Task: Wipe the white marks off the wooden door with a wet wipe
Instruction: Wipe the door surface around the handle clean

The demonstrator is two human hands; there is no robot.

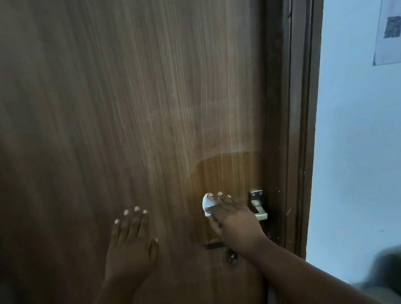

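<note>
Hands (232, 220) on streaked wooden door (111, 112), pale wall (364, 154) beside

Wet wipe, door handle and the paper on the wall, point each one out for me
wet wipe (206, 203), head view, white bunched part beyond the fingertips
door handle (258, 206), head view, metal plate and lever
paper (398, 8), head view, middle of the sheet

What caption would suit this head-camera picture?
Right hand presses a wet wipe on the wooden door beside the handle; left hand braces flat.
</note>
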